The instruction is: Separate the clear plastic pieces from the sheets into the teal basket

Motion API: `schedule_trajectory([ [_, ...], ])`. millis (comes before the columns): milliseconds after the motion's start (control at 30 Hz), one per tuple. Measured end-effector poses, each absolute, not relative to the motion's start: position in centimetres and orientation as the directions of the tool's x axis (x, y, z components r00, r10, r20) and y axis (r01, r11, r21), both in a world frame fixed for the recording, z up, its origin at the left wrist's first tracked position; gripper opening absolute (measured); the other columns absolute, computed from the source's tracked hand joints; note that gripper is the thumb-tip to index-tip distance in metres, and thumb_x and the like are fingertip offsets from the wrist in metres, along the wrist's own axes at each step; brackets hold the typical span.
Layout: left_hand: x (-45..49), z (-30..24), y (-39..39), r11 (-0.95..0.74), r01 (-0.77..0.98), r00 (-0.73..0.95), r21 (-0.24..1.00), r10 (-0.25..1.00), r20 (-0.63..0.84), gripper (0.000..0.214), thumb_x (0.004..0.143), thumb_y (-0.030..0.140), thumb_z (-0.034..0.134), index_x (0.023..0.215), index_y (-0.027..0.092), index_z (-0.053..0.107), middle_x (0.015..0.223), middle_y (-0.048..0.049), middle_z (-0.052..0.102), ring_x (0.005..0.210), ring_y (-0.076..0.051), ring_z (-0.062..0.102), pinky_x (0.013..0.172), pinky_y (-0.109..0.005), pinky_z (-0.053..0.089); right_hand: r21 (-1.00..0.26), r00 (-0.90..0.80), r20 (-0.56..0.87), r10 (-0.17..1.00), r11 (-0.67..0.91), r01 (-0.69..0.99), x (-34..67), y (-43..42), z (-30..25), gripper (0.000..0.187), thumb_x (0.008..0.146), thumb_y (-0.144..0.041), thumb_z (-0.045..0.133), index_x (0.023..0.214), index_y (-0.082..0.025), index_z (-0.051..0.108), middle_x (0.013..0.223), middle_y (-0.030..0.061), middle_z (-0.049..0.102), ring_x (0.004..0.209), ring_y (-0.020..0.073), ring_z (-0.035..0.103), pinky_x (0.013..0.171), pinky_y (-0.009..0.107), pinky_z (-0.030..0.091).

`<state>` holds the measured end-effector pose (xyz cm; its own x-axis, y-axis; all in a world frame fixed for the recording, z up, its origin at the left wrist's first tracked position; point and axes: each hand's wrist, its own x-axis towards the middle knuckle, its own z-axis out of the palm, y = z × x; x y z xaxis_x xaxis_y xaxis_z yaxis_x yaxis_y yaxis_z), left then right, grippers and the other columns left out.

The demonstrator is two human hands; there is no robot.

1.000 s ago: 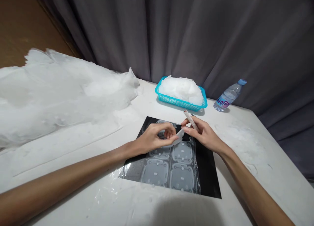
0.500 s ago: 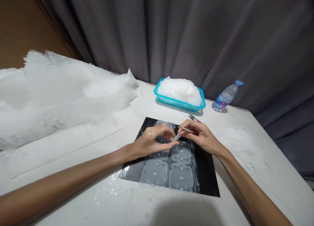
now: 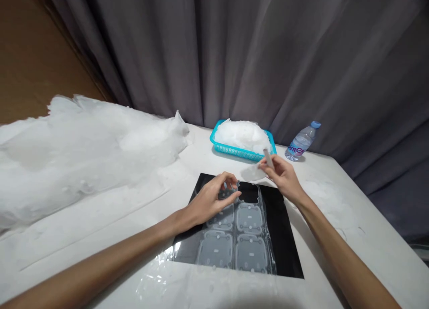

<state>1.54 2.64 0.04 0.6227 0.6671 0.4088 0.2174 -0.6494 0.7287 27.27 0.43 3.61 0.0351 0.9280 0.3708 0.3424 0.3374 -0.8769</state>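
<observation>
My right hand [image 3: 279,177] pinches a thin, translucent, whitish rounded piece [image 3: 254,172], just in front of the blue basket. A narrow greyish strip [image 3: 267,158] stands up from the same fingers; its kind is unclear. Over the upper left of a black board [image 3: 283,237], my left hand [image 3: 216,195] is open, thumb and forefinger apart with nothing between them. On the board lies a clear plastic sheet with several rounded, translucent grey panels [image 3: 251,253]. The sheet's top right panel spot [image 3: 248,193] shows plain black.
A blue basket [image 3: 234,152] heaped with white fluffy material [image 3: 243,135] stands at the back. Right of it is a water bottle [image 3: 301,144]. A large white fluffy heap [image 3: 83,152] covers the table's left side. A grey curtain [image 3: 234,54] hangs behind the table [image 3: 187,291].
My right hand has moved away from the left and up toward the basket, carrying the translucent piece. My left hand has let go of that piece. The view has tilted slightly upward.
</observation>
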Motion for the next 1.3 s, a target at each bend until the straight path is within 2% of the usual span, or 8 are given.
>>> schedule_trajectory([
  [167, -1.5, 1.4, 2.6, -0.729, 0.312, 0.791, 0.61, 0.554, 0.259, 0.023, 0.105, 0.04, 0.057, 0.122, 0.024, 0.059, 0.12, -0.0076, 0.067, 0.112, -0.026, 0.061, 0.098, -0.043, 0.049, -0.791, 0.346, 0.536, 0.77, 0.315, 0.525, 29.5, 8.0, 7.7, 0.041, 0.094, -0.061, 0.056, 0.097, -0.021, 0.06, 0.07, -0.0043, 0.047, 0.058, 0.0135, 0.042, 0.057, 0.028, 0.038],
  [400, -4.0, 0.9, 2.5, -0.712, 0.4, 0.791, 0.577, 0.586, 0.174, 0.043, 0.102, 0.055, 0.06, 0.134, 0.027, 0.058, 0.131, -0.0066, 0.067, 0.124, -0.029, 0.058, 0.104, -0.042, 0.049, -0.676, 0.438, 0.622, 0.649, 0.164, 0.718, 29.1, 12.8, 10.0, 0.026, 0.095, -0.035, 0.054, 0.074, -0.019, 0.06, 0.078, 0.0046, 0.053, 0.082, 0.0237, 0.054, 0.086, 0.04, 0.044],
  [633, -3.8, -0.2, 3.0, -0.797, 0.343, 0.823, 0.497, 0.51, 0.25, 0.057, 0.096, 0.063, 0.065, 0.138, 0.025, 0.059, 0.141, -0.011, 0.061, 0.128, -0.033, 0.057, 0.11, -0.045, 0.046, -0.606, 0.251, 0.604, 0.757, 0.231, 0.761, 25.8, 3.8, 6.0, 0.047, 0.107, -0.047, 0.038, 0.094, -0.019, 0.073, 0.08, 0.0047, 0.061, 0.077, 0.0223, 0.061, 0.082, 0.037, 0.048],
  [733, -3.8, -0.7, 3.2, -0.791, 0.363, 0.808, 0.492, 0.531, 0.256, 0.065, 0.09, 0.068, 0.069, 0.139, 0.025, 0.06, 0.145, -0.0129, 0.059, 0.132, -0.036, 0.056, 0.112, -0.049, 0.046, -0.71, 0.087, 0.44, 0.894, 0.286, 0.644, 23.8, 0.2, 3.7, 0.061, 0.109, -0.059, 0.031, 0.094, -0.019, 0.074, 0.086, 0.0079, 0.068, 0.085, 0.0236, 0.068, 0.085, 0.037, 0.051],
  [833, -3.6, -1.0, 3.4, -0.788, 0.387, 0.808, 0.479, 0.54, 0.236, 0.07, 0.09, 0.071, 0.067, 0.143, 0.025, 0.059, 0.153, -0.0134, 0.055, 0.138, -0.037, 0.053, 0.115, -0.053, 0.042, -0.855, -0.007, 0.25, 0.968, 0.224, 0.469, 22.3, -2.0, 2.1, 0.063, 0.108, -0.064, 0.031, 0.1, -0.019, 0.074, 0.085, 0.0057, 0.069, 0.063, 0.0175, 0.066, 0.067, 0.033, 0.053],
  [900, -3.5, -1.0, 3.4, -0.785, 0.41, 0.803, 0.464, 0.552, 0.225, 0.072, 0.088, 0.073, 0.066, 0.142, 0.025, 0.06, 0.157, -0.0128, 0.053, 0.14, -0.038, 0.052, 0.117, -0.055, 0.039, -0.888, -0.121, 0.197, 0.973, 0.229, 0.399, 21.7, -2.8, 1.8, 0.059, 0.108, -0.062, 0.033, 0.102, -0.019, 0.073, 0.087, 0.0054, 0.069, 0.061, 0.0161, 0.065, 0.063, 0.031, 0.054],
  [1067, -3.2, -0.6, 3.3, -0.8, 0.433, 0.807, 0.416, 0.55, 0.217, 0.078, 0.085, 0.079, 0.065, 0.14, 0.024, 0.064, 0.16, -0.0119, 0.052, 0.143, -0.037, 0.052, 0.126, -0.058, 0.026, -0.768, -0.4, 0.283, 0.872, 0.456, 0.451, 21.4, -3.7, 2.5, 0.025, 0.105, -0.042, 0.058, 0.097, -0.024, 0.074, 0.101, 0.0073, 0.074, 0.097, 0.0233, 0.07, 0.091, 0.037, 0.055],
  [1300, -3.0, -1.0, 3.4, -0.773, 0.48, 0.792, 0.415, 0.585, 0.173, 0.086, 0.081, 0.082, 0.065, 0.144, 0.024, 0.063, 0.164, -0.0105, 0.046, 0.149, -0.038, 0.046, 0.125, -0.058, 0.028, -0.779, -0.348, 0.175, 0.921, 0.346, 0.523, 21.6, -3.4, 1.8, 0.012, 0.099, -0.034, 0.067, 0.102, -0.023, 0.071, 0.098, 0.0045, 0.075, 0.088, 0.0201, 0.072, 0.082, 0.032, 0.055],
])
